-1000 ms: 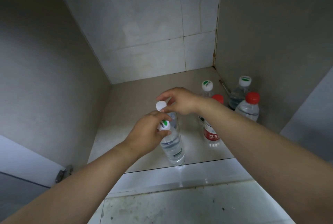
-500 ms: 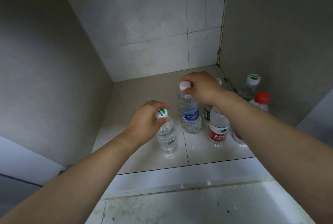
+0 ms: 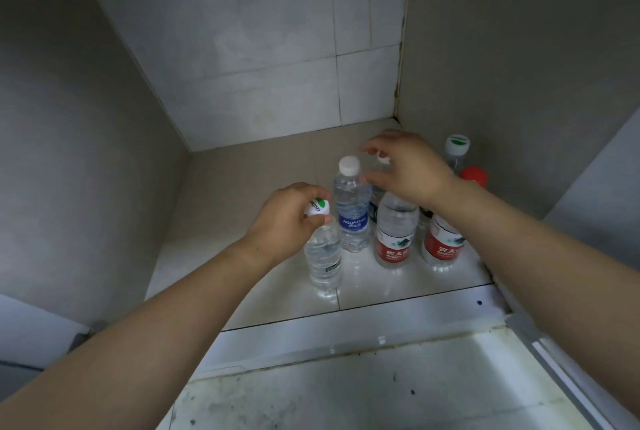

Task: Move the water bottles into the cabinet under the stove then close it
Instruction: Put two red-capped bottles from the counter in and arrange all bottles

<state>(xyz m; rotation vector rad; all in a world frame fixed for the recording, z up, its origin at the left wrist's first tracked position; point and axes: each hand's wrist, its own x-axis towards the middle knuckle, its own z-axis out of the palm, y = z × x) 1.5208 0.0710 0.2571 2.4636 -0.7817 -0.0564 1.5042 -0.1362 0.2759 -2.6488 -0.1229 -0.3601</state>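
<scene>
Several water bottles stand on the tiled cabinet floor (image 3: 242,187). My left hand (image 3: 284,218) grips the green-and-white cap of a clear bottle (image 3: 323,256) standing nearest the front. Just behind it stands a blue-label bottle (image 3: 351,208) with a white cap. My right hand (image 3: 405,166) hovers over the bottles to its right, fingers spread and holding nothing, a little apart from the blue-label bottle. Two red-label bottles (image 3: 394,235) (image 3: 443,246) stand under my right wrist. Another green-capped bottle (image 3: 456,149) stands near the right wall; one more is mostly hidden by my hand.
The cabinet has grey side walls (image 3: 86,152) and a white tiled back wall (image 3: 277,66). A white sill (image 3: 346,322) runs across the front, with a stained floor (image 3: 346,391) below. A hinge (image 3: 83,338) shows at the lower left. The cabinet's left half holds nothing.
My right hand has let go of the blue-label bottle's cap and drawn right with fingers spread. My left hand has stayed on the green-capped bottle.
</scene>
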